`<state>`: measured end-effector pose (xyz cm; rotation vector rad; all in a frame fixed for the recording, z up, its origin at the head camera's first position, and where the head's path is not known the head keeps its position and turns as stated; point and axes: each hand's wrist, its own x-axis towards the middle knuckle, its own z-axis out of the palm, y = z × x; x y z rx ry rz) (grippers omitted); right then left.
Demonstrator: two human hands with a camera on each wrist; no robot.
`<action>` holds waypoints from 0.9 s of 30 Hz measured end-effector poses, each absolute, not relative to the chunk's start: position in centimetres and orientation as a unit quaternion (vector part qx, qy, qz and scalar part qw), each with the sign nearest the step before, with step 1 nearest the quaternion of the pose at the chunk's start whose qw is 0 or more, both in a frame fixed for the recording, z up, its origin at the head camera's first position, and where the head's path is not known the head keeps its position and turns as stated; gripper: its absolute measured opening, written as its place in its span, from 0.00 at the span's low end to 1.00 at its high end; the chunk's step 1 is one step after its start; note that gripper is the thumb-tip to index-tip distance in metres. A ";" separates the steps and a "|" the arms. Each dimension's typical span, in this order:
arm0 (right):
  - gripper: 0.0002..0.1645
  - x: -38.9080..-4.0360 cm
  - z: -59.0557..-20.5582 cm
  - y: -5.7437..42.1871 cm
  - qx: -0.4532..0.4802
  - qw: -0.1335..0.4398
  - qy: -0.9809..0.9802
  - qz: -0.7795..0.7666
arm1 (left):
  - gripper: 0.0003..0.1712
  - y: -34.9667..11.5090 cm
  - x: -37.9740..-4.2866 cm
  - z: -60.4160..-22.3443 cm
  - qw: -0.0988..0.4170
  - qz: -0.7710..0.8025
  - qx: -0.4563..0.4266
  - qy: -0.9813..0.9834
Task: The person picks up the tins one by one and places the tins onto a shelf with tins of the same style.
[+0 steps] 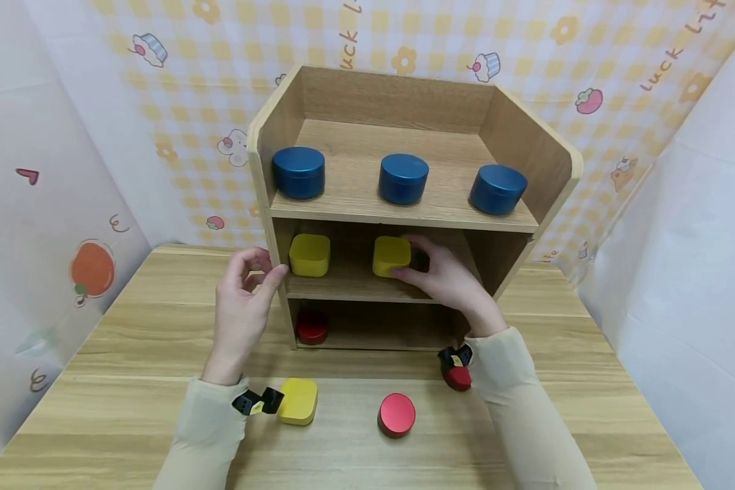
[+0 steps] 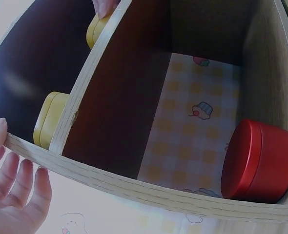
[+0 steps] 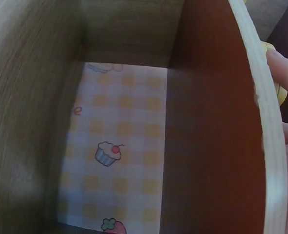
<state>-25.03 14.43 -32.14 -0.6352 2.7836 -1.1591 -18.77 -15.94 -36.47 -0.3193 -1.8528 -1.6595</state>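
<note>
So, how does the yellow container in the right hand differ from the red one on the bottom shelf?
The yellow container is squarish; the red container is round. The right hand holds the yellow container; no hand touches the red container. Both are inside the shelf unit.

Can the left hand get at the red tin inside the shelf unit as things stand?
Probably yes: the left hand is right at the shelf unit, and nothing visible blocks the open front before the red tin.
</note>
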 end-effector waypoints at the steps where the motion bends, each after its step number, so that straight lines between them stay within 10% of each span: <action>1: 0.43 -25.1 -32.1 14.4 -0.206 0.033 0.903 -0.377 | 0.15 -16.0 -18.8 -36.5 0.311 -0.629 -0.122 -0.702; 27: 0.55 -24.8 -32.0 14.8 -0.216 0.032 0.891 -0.399 | 0.15 -15.9 -18.7 -36.4 0.303 -0.630 -0.116 -0.706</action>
